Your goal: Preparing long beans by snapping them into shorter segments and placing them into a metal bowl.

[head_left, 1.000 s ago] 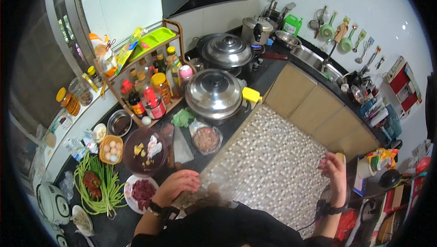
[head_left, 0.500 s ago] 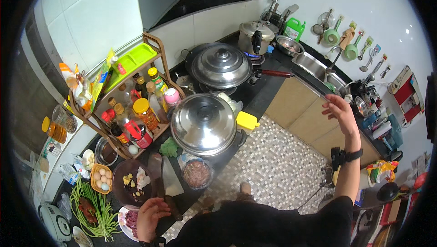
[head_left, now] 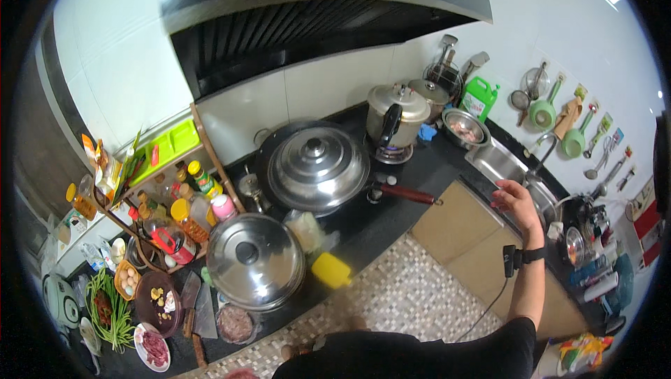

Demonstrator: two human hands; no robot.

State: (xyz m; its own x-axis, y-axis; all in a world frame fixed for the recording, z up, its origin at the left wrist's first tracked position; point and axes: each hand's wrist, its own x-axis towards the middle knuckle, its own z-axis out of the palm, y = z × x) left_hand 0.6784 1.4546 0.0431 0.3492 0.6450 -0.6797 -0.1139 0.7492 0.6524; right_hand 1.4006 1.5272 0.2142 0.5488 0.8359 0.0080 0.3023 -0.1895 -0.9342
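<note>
My right hand [head_left: 516,204] is raised in front of the sink [head_left: 498,162], fingers loosely bent and apart, holding nothing. A black device with a cable is strapped to that wrist. At the lower edge a blurred, skin-toned sliver may be my left hand [head_left: 241,374]; its fingers are hidden. Above it, two cleavers [head_left: 205,312] lie side by side on the counter. Next to them are a bowl of minced meat [head_left: 236,324], a brown basin [head_left: 155,322] with ginger and garlic-like pieces, and a plate of sliced raw meat [head_left: 152,348].
A lidded wok [head_left: 318,169] and a pressure cooker [head_left: 397,120] stand on the stove, with flame under the cooker. A large lidded pot [head_left: 255,260] sits nearer, beside a yellow object [head_left: 330,270]. Bottles fill the left rack [head_left: 217,162]. A range hood [head_left: 314,22] overhangs the stove.
The view has turned toward the stove and sink, so the counter items sit lower and farther left. My left hand has dropped almost out of view. My right hand stays raised and empty.
</note>
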